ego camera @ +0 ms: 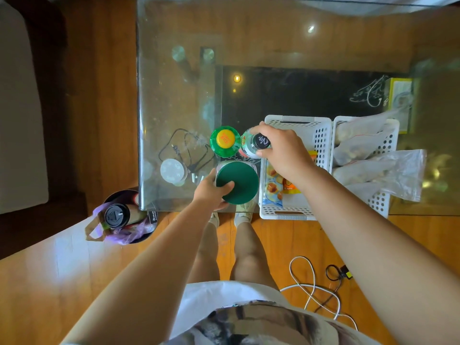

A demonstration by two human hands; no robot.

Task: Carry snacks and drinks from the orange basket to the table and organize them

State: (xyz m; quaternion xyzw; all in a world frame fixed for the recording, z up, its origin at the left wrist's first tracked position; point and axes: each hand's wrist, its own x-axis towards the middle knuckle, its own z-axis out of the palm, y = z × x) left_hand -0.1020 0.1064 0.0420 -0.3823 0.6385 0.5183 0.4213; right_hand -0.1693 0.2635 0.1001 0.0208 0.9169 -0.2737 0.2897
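On the glass table [273,33], near its front edge, stands a clear jar with a dark green lid [242,179]. My left hand [211,192] grips that jar by the lid's left rim. Behind it a green bottle with a yellow cap [224,140] stands upright. Right beside it is a clear bottle with a black cap [256,144], and my right hand [283,150] holds it by the neck. A white basket [321,135] to the right contains snack packets [273,188]. No orange basket is in view.
A second white basket [380,195] at the right holds clear plastic bags [388,170]. A black cable [184,150] and a round white disc [173,170] show at the table's left, whether on or under the glass I cannot tell. A bin with a coffee cup [117,216] stands on the floor at the table's left corner. Cables [313,287] lie on the floor.
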